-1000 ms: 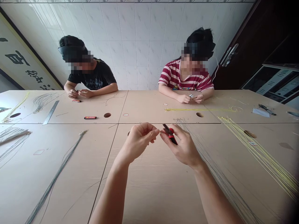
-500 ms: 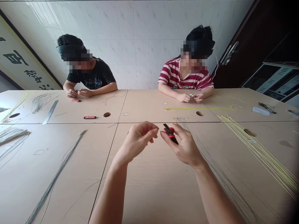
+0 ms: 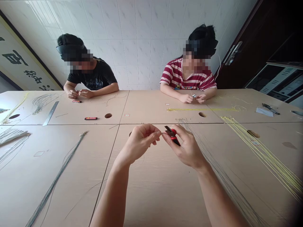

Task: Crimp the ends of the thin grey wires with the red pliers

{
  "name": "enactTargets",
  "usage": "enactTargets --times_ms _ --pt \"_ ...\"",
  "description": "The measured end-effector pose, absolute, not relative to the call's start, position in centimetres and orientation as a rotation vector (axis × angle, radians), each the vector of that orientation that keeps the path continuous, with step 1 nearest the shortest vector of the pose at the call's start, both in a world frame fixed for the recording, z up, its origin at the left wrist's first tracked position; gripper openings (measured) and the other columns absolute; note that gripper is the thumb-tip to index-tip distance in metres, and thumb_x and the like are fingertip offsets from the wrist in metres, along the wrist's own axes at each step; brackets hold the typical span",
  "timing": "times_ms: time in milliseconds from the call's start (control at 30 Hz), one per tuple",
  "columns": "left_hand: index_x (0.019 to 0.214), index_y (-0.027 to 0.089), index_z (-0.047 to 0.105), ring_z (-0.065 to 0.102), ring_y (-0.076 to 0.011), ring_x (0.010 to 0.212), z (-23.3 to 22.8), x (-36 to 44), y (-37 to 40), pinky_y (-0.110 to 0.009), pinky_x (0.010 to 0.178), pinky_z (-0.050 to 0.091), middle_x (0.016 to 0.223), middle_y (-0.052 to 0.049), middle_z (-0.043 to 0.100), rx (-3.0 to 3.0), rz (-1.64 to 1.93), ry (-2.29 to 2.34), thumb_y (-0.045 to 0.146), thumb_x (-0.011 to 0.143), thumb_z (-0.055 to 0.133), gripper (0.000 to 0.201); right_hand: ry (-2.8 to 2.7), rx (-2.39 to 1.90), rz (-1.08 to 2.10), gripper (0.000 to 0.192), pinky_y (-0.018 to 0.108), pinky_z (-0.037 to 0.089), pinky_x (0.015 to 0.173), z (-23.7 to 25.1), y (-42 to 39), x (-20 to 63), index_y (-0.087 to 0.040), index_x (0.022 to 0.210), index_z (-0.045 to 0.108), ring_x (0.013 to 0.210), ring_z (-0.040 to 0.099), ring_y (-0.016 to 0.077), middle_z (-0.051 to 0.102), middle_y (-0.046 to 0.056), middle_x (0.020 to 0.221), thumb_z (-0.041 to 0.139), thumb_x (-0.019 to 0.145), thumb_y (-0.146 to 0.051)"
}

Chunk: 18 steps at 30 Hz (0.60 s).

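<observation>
My left hand point(image 3: 144, 138) is closed in a pinch, thumb against fingertips, on a thin cord point(image 3: 143, 156) whose loose length hangs faintly below the fingers. Red-and-black pliers point(image 3: 174, 138) lie in my right hand point(image 3: 187, 147), their dark jaws pointing up and left. The right thumb and index tip meet the left fingertips over the table, and anything tiny between them is too small to make out. Right of my right forearm runs a bundle of grey cords point(image 3: 213, 160) with small metal ends at the top.
Yellow cords point(image 3: 255, 148) lie at right, and a dark grey-green cord bundle point(image 3: 62, 170) at left. A steel ruler point(image 3: 50, 114), a red-black marker-like tube point(image 3: 91, 118) and round table holes point(image 3: 108, 115) are farther off. Two people sit opposite, their hands point(image 3: 80, 94) working on the table point(image 3: 146, 107).
My right hand has shifted very slightly left, bringing its fingertips against the left ones. The pliers stay in the right hand, and the cords on the table have not moved.
</observation>
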<state>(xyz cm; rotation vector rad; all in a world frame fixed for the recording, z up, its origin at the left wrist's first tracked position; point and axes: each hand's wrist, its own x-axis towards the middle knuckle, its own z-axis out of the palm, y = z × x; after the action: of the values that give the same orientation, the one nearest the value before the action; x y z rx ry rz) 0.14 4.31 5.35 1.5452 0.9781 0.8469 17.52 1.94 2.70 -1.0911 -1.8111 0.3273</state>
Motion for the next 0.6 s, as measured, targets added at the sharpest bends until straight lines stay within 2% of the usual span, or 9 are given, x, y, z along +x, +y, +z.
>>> enactTargets --times_ms 300,433,600 --pt "0.081 0.017 0.062 0.047 -0.0094 0.062 5.10 0.10 4.45 -0.023 0.057 0.036 0.071 0.001 0.056 1.575 0.867 1.004 0.027 0.083 0.058 0.011 -1.856 -1.097 0.260 0.019 0.028 0.038 0.066 2.63 2.01 17.58 -0.022 0.077 0.044 0.070 0.048 0.0160 0.049 -0.001 0.071 0.054 0.092 -0.018" --pt "0.083 0.020 0.061 0.045 -0.0096 0.066 5.35 0.06 4.23 -0.025 0.060 0.035 0.085 0.000 0.059 1.623 0.914 1.054 0.030 0.085 0.056 0.012 -1.874 -1.088 0.246 0.023 0.028 0.037 0.066 2.67 2.07 17.56 -0.022 0.074 0.041 0.068 0.045 0.0155 0.046 -0.002 0.068 0.055 0.092 -0.017" --pt "0.073 0.018 0.061 0.051 -0.0153 0.088 5.24 0.01 4.26 -0.029 0.077 0.038 0.108 -0.004 0.057 1.707 0.978 1.149 0.030 0.084 0.057 0.016 -1.897 -1.088 0.225 0.024 0.028 0.037 0.066 2.77 2.10 17.52 -0.022 0.073 0.040 0.067 0.045 0.0160 0.045 -0.002 0.068 0.053 0.093 -0.021"
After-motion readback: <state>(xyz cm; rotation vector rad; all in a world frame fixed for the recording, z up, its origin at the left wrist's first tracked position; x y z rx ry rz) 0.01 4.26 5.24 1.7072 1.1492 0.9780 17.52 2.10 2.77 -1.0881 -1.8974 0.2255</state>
